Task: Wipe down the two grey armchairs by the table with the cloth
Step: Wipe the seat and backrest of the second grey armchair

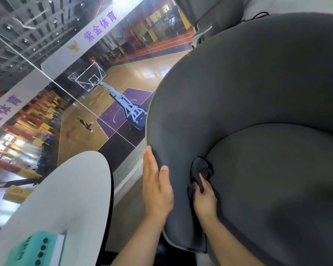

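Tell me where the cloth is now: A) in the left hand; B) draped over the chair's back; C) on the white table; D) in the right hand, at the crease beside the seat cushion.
D: the right hand holds the cloth against the crease beside the seat cushion; the left hand rests bare on the rim of the armchair.
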A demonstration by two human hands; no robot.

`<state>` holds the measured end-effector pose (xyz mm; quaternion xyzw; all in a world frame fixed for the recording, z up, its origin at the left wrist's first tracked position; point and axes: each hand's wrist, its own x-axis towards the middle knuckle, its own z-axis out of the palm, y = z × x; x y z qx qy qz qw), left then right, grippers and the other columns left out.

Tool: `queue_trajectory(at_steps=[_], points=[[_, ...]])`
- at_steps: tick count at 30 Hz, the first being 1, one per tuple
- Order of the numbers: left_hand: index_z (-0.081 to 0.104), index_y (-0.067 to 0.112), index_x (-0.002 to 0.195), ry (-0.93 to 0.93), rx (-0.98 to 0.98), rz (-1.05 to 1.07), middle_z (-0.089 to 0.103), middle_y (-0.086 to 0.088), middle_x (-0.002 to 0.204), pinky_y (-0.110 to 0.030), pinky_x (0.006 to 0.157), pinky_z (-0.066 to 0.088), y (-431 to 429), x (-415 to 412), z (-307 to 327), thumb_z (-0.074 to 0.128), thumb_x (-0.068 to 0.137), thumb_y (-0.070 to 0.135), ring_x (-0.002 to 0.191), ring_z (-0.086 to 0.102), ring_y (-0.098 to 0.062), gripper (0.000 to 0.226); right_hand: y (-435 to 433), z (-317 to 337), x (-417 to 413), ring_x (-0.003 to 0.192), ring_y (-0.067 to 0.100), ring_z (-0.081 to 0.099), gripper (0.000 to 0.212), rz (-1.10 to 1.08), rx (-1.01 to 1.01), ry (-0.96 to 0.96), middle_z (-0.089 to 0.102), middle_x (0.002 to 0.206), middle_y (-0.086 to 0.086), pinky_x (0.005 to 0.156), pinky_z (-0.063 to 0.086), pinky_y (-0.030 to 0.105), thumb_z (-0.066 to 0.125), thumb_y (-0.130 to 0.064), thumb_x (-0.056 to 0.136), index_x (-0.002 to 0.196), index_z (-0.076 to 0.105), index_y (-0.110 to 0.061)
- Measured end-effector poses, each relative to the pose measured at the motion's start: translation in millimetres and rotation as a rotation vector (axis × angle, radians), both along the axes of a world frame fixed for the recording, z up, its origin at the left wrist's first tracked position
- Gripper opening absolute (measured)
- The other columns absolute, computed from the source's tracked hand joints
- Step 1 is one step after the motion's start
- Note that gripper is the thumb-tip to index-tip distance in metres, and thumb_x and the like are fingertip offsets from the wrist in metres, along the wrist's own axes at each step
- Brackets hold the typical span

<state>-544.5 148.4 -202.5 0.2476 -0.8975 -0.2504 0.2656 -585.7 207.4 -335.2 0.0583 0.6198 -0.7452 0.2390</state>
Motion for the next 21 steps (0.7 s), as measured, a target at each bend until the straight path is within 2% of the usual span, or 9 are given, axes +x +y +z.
queue_trajectory(at_steps=[2,4,9,11,12,13,16,19,21], points=[[0.011,0.021,0.163,-0.007,-0.021,0.005,0.011,0.012,0.169,-0.036,0.128,0.012,-1,0,-2,0.019,0.093,0.048,0.154,0.005,0.002,0.075,-9,19,-14,0.131,0.016,0.048,0.043,-0.018,-0.015,0.045,0.051,0.145,-0.003,0.108,0.035,0.026,0.053,-0.020,0.098,0.141,0.053,-0.026],[0.009,0.020,0.163,-0.033,-0.060,0.007,0.008,0.012,0.170,-0.034,0.128,0.011,-3,-1,-3,0.018,0.094,0.050,0.154,0.002,0.001,0.076,-26,51,-38,0.136,0.017,0.044,0.044,-0.038,-0.027,0.178,0.047,0.149,-0.001,0.111,0.031,0.024,0.054,-0.021,0.097,0.142,0.052,-0.024],[0.004,0.018,0.162,-0.123,-0.176,0.001,0.000,0.011,0.170,-0.030,0.127,0.004,-3,-1,-1,0.012,0.095,0.056,0.154,-0.007,0.001,0.077,-55,140,-87,0.142,0.013,0.033,0.046,-0.046,-0.053,0.457,0.028,0.160,-0.002,0.104,0.017,0.007,0.053,-0.026,0.100,0.145,0.046,-0.031],[0.004,0.019,0.161,-0.143,-0.190,0.019,-0.001,0.011,0.170,-0.031,0.128,0.005,-2,-2,-1,0.010,0.095,0.058,0.154,-0.009,0.002,0.077,-59,153,-89,0.141,0.007,0.032,0.045,-0.023,-0.081,0.617,0.027,0.160,-0.006,0.101,0.012,-0.003,0.053,-0.023,0.100,0.145,0.047,-0.029],[0.004,0.019,0.161,-0.156,-0.194,0.027,-0.002,0.011,0.170,-0.031,0.128,0.004,-3,-2,-1,0.008,0.095,0.058,0.153,-0.010,0.002,0.077,-59,152,-89,0.140,0.004,0.031,0.044,-0.007,-0.097,0.673,0.027,0.160,-0.009,0.100,0.010,-0.005,0.053,-0.022,0.100,0.144,0.048,-0.028],[0.004,0.018,0.162,-0.169,-0.203,0.029,-0.003,0.010,0.170,-0.031,0.128,0.003,-3,-3,-1,0.007,0.095,0.058,0.153,-0.010,0.002,0.078,-59,146,-89,0.138,-0.001,0.031,0.044,-0.008,-0.115,0.689,0.029,0.159,-0.011,0.104,0.012,-0.001,0.054,-0.022,0.100,0.143,0.049,-0.029],[0.007,0.016,0.162,-0.174,-0.236,0.025,-0.002,0.009,0.170,-0.030,0.128,0.002,-3,-3,-3,0.006,0.097,0.056,0.154,-0.010,0.000,0.077,-53,104,-85,0.134,-0.007,0.032,0.044,-0.079,-0.144,0.532,0.034,0.156,-0.010,0.114,0.027,0.018,0.055,-0.020,0.099,0.141,0.051,-0.034],[0.009,0.016,0.162,-0.156,-0.215,0.037,0.000,0.010,0.170,-0.030,0.127,0.002,-2,-3,-3,0.008,0.097,0.056,0.154,-0.008,0.001,0.077,-39,35,-53,0.138,0.009,0.040,0.043,-0.082,-0.071,0.278,0.040,0.153,-0.004,0.112,0.032,0.024,0.054,-0.020,0.099,0.140,0.051,-0.037],[0.009,0.018,0.162,-0.148,-0.159,0.035,-0.001,0.014,0.169,-0.029,0.127,0.002,-2,-2,-3,0.007,0.095,0.057,0.153,-0.009,0.004,0.078,-26,-8,-26,0.133,0.017,0.049,0.040,-0.062,-0.042,0.138,0.050,0.147,-0.003,0.110,0.037,0.030,0.056,-0.026,0.097,0.130,0.053,-0.047]])
